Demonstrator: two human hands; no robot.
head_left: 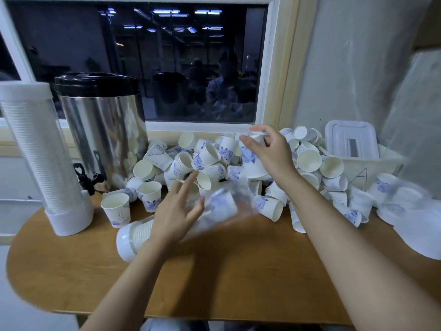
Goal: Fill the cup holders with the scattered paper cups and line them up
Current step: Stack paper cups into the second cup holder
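The wooden table (226, 283) has a rounded end on the left side, and both forearms reach over its front edge. The left hand (175, 213) lies with its fingers stretched and spread on a clear cup holder (133, 237). This holder lies on its side on the wood, its white base toward the person, with cups stacked inside; the part under the fingers is blurred. Just to the left of this hand one cup (117, 211) stands upright.

Higher and to the right, the right hand (272, 154) has its fingers and thumb curled around a short stack of cups (251, 161) with a blue flower print, lifted above the pile of paper cups (207, 158). The pile spreads behind and on both sides of this hand, with many cups on their sides.

Right of the grip, behind the pile, a white container (372, 168) carries a lid (350, 139) and a drawn letter A. Far left of the hands a second cup holder (38, 151) stands upright and full, beside a steel urn (105, 134) with a black top. Behind all, a dark window (143, 63) shows reflections of ceiling lamps, and a pale wall (346, 68) is at the right.
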